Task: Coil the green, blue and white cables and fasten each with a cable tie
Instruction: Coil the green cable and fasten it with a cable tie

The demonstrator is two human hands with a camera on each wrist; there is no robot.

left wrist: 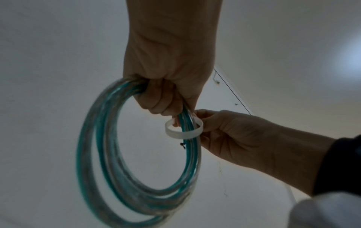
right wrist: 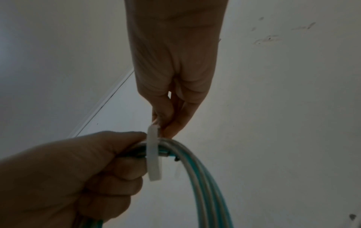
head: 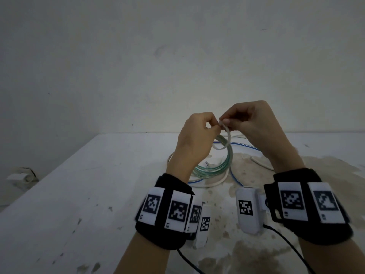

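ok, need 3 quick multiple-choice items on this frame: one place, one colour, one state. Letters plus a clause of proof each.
1. Where is the blue cable?
A. on the table
B. in the left hand
C. on the floor

2. What colour is the held coil?
A. white
B. blue
C. green

3. How does the cable tie stand?
A. lying flat
B. looped loosely around the coil
C. cinched tight

Answers:
1 A, it lies on the table.
2 C, the left hand grips green strands.
3 B, the right hand pinches a wide loop.
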